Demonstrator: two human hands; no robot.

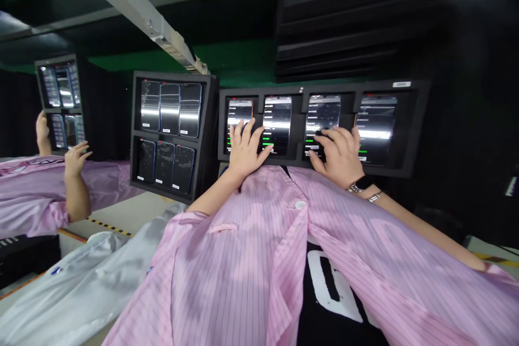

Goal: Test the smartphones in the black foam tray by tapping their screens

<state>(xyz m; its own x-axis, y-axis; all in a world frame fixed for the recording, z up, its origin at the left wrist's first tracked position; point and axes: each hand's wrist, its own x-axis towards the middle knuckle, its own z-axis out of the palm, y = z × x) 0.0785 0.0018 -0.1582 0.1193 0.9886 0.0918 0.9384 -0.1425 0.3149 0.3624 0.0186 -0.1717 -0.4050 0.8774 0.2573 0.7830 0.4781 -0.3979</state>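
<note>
A black foam tray (298, 159) in front of me holds several phones with lit screens showing lines of text, some green. My left hand (246, 150) has its fingers spread over the lower part of the leftmost phone (240, 110), its thumb over the edge of the second phone (278, 119). Over the third phone (324, 108) lies the thumb side of my right hand (339, 154), fingers apart and slightly bent, the outer fingers beside the fourth phone (377, 130). Neither hand holds anything.
Left of my tray, another black tray (137, 135) carries two rows of phones with dark screens. A person's hands (76, 159) are at a further phone tray (81, 86) on the far left. A pale beam (133, 8) slants overhead; dark stacked trays (336, 38) stand behind.
</note>
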